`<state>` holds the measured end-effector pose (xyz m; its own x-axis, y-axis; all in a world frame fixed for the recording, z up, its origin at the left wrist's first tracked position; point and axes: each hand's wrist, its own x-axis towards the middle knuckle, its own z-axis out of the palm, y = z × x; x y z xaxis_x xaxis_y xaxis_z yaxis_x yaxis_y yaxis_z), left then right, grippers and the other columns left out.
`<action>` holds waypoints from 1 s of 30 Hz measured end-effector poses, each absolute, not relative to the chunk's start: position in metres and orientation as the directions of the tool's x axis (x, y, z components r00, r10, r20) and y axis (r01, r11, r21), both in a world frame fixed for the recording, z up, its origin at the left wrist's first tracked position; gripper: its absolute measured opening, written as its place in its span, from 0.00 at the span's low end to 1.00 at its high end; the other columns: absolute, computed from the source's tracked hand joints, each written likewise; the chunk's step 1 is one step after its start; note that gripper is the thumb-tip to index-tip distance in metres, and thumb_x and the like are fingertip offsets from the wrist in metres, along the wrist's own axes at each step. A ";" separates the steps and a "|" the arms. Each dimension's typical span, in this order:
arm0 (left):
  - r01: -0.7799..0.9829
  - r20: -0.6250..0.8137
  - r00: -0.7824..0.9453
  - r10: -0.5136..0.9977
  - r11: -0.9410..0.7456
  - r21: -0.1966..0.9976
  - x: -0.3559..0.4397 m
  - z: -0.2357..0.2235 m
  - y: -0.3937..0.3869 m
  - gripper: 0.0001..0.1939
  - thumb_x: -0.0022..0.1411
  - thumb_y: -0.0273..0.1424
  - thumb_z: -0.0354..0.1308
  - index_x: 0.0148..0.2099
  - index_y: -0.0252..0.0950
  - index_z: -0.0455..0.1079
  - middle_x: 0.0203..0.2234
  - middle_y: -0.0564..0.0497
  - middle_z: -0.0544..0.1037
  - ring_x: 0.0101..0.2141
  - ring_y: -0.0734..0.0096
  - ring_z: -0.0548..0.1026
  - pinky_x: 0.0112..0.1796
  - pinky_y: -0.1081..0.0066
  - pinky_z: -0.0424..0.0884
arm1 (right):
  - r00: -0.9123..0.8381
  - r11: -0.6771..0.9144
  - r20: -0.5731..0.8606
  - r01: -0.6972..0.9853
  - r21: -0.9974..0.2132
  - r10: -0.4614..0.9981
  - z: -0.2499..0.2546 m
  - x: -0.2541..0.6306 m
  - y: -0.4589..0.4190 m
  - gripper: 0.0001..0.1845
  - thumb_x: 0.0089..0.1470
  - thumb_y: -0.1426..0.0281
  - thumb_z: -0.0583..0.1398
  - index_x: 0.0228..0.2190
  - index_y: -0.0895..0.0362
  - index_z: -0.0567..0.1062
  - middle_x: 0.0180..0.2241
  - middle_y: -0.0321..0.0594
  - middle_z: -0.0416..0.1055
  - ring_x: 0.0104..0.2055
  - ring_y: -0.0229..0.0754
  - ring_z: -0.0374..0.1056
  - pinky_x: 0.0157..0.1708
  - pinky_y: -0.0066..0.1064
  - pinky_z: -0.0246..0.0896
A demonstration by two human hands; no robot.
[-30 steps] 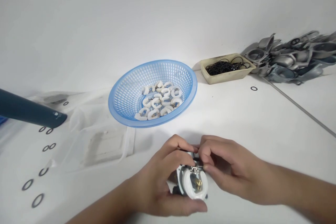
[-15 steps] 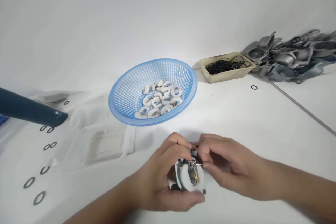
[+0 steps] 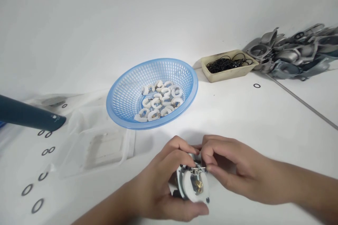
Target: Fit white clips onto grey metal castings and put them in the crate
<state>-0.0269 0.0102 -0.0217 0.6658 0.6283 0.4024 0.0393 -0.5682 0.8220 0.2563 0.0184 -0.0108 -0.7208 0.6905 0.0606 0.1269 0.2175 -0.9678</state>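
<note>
My left hand point(image 3: 169, 182) is wrapped around a small grey metal carburetor point(image 3: 180, 182), tilted so one face shows. On that face lies a white C-shaped float point(image 3: 188, 187), with a brass fitting point(image 3: 198, 185) in its gap. My left index fingertip presses near the float's hinge point(image 3: 195, 171). Thumb and fingers of my right hand point(image 3: 229, 167) are closed at the right end of a thin metal pin point(image 3: 202, 168) that lies across the hinge. The far side of the carburetor is hidden by my fingers.
Beyond my hands stands a blue plastic basket point(image 3: 112, 112) with several white floats. A cream tray point(image 3: 227, 76) holds black rubber rings, beside a pile of grey metal bowls point(image 3: 290, 56). Black rings point(image 3: 37, 205), a clear plastic bag point(image 3: 79, 140) and a dark teal cylinder point(image 3: 29, 114) lie left.
Both hands and the carburetor appear slightly lower and further right in view. The view itself has shifted a little. My grip on the carburetor and the pin looks the same.
</note>
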 end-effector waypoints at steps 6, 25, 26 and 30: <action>0.029 0.378 0.660 0.649 -0.525 0.850 -0.027 -0.023 0.010 0.30 0.67 0.47 0.75 0.62 0.43 0.67 0.51 0.44 0.71 0.52 0.58 0.73 0.45 0.66 0.76 | -0.725 0.239 0.059 0.149 -0.960 0.686 -0.005 0.256 0.018 0.08 0.78 0.67 0.60 0.41 0.53 0.70 0.40 0.37 0.70 0.36 0.38 0.65 0.35 0.29 0.63; 0.094 0.230 0.681 0.695 -0.395 0.914 -0.032 -0.016 0.008 0.30 0.69 0.47 0.75 0.62 0.45 0.65 0.54 0.44 0.67 0.48 0.64 0.73 0.39 0.71 0.73 | -0.674 0.232 0.049 0.186 -0.955 0.737 0.002 0.255 0.019 0.06 0.78 0.69 0.58 0.42 0.52 0.71 0.40 0.35 0.71 0.38 0.36 0.67 0.38 0.26 0.66; 0.095 0.226 0.685 0.693 -0.393 0.915 -0.032 -0.016 0.008 0.29 0.69 0.47 0.75 0.61 0.44 0.65 0.54 0.44 0.67 0.47 0.65 0.73 0.40 0.71 0.74 | -0.672 0.236 0.054 0.183 -0.955 0.739 0.002 0.255 0.019 0.06 0.78 0.69 0.58 0.42 0.52 0.71 0.40 0.34 0.71 0.37 0.36 0.67 0.37 0.26 0.66; 0.094 0.230 0.700 0.676 -0.406 0.909 -0.032 -0.015 0.008 0.26 0.70 0.46 0.73 0.59 0.43 0.67 0.53 0.45 0.67 0.45 0.67 0.74 0.41 0.70 0.74 | -0.672 0.239 0.058 0.180 -0.954 0.738 0.003 0.255 0.018 0.06 0.78 0.69 0.59 0.43 0.51 0.71 0.39 0.34 0.71 0.37 0.35 0.67 0.37 0.25 0.66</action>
<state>-0.0320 0.0082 -0.0154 0.7004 0.6757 0.2298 0.0937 -0.4062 0.9089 0.2549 0.0178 0.0031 -0.6721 0.7382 0.0581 0.1803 0.2392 -0.9541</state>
